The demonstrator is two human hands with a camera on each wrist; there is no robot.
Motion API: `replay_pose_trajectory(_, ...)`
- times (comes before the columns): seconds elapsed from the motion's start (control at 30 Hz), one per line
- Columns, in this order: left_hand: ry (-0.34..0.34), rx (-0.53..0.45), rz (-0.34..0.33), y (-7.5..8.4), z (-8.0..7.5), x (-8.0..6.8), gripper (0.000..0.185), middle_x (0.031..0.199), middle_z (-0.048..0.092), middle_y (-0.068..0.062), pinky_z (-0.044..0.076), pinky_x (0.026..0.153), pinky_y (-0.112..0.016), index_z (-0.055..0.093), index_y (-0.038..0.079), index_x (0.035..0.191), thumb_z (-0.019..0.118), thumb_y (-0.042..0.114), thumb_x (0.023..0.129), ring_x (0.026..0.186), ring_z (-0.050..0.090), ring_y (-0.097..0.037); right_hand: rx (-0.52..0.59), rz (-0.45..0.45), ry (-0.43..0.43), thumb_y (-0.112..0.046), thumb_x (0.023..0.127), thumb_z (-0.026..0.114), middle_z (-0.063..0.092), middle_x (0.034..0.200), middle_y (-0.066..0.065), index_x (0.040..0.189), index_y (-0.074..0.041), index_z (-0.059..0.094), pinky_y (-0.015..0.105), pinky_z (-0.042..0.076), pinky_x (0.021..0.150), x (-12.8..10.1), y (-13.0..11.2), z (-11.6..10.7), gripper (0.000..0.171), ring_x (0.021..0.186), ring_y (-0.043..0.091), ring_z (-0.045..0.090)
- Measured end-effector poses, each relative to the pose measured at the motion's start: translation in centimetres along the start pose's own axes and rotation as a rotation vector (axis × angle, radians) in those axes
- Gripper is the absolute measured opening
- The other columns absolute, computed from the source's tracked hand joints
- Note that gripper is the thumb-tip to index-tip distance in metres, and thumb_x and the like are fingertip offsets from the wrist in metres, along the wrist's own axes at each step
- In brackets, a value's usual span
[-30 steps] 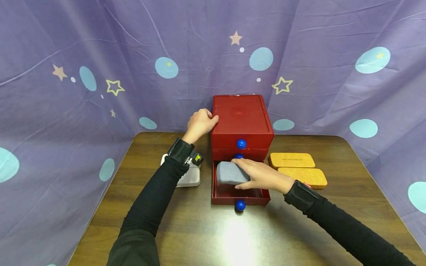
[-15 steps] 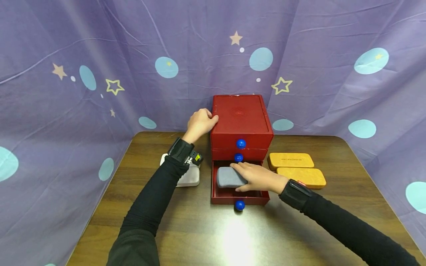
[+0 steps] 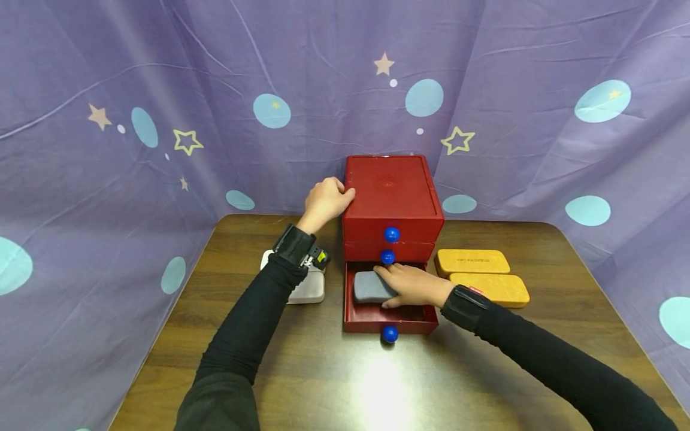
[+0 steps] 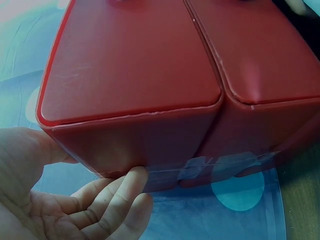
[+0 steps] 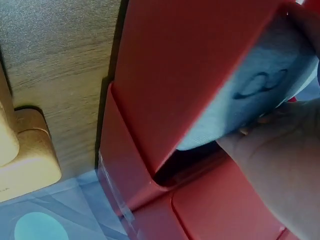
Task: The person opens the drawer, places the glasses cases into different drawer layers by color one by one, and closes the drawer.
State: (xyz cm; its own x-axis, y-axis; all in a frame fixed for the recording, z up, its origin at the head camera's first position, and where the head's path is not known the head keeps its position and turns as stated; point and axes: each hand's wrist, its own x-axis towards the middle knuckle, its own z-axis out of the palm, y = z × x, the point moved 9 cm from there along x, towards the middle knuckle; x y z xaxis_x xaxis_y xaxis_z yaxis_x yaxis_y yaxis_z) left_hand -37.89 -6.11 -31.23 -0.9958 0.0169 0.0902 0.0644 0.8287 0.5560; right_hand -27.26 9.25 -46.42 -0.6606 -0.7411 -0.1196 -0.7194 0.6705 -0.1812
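Grey fabric case (image 3: 372, 287) now lower, nearly flat inside open bottom red drawer (image 3: 390, 317), right hand (image 3: 412, 285) still gripping it. Left hand (image 3: 324, 200) still curled on red plastic drawer chest (image 3: 390, 194) corner. Placement almost done.

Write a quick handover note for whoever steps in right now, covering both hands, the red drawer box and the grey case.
Left hand: braced against the upper left side of the red three-drawer box, fingers curled at its edge.
Right hand: holding the grey fabric-covered case inside the open bottom drawer.
Nearby: two orange oblong cases lie on the brown wooden table right of the box; a white case lies left of it, partly behind the left forearm.
Done: bottom drawer pulled out, grey case lowered into it.
Left: release the grey case, withdraw the hand; likely push the drawer shut.
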Motion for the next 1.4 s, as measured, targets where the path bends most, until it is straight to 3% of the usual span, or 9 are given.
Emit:
replay_pose_trajectory(0.37,-0.012,-0.004,0.008,0.2,0.0,-0.2,0.032,0.112,0.075,-0.006,0.055,0.087,-0.047,0.074,0.012,0.105,0.061,0.04,0.097,0.106,0.069,-0.029,-0.016,0.064,-0.067,-0.038,0.092,0.076,0.05,0.143,0.028,0.148,0.006,0.039,0.054,0.048,0.105,1.4,0.6,1.4,0.081,0.127,0.041,0.055)
replay_pose_trajectory(0.73,-0.008,0.003,0.007,0.2,0.1,-0.1,0.032,0.114,0.075,-0.007,0.054,0.089,-0.048,0.074,0.012,0.106,0.061,0.039,0.096,0.108,0.069,-0.03,-0.063,0.088,0.048,-0.037,0.089,0.079,0.061,0.112,0.02,0.128,0.002,0.051,0.052,0.058,0.082,2.4,1.1,1.7,0.062,0.098,0.039,0.068)
replay_pose_trajectory(1.13,-0.01,0.005,0.002,0.1,0.1,0.1,0.031,0.112,0.075,-0.006,0.054,0.088,-0.047,0.074,0.012,0.104,0.061,0.04,0.096,0.108,0.069,-0.03,-0.096,0.136,0.115,-0.034,0.096,0.071,0.06,0.107,0.021,0.119,0.0,0.051,0.051,0.06,0.068,2.6,1.2,1.3,0.046,0.085,0.042,0.071)
replay_pose_trajectory(1.4,-0.01,0.0,0.01,0.1,0.1,0.1,0.031,0.109,0.075,-0.006,0.055,0.087,-0.046,0.075,0.012,0.103,0.061,0.039,0.097,0.105,0.069,-0.028,-0.122,0.167,0.089,-0.033,0.1,0.065,0.059,0.107,0.023,0.122,0.0,0.05,0.053,0.06,0.071,3.0,1.6,1.9,0.043,0.092,0.044,0.071)
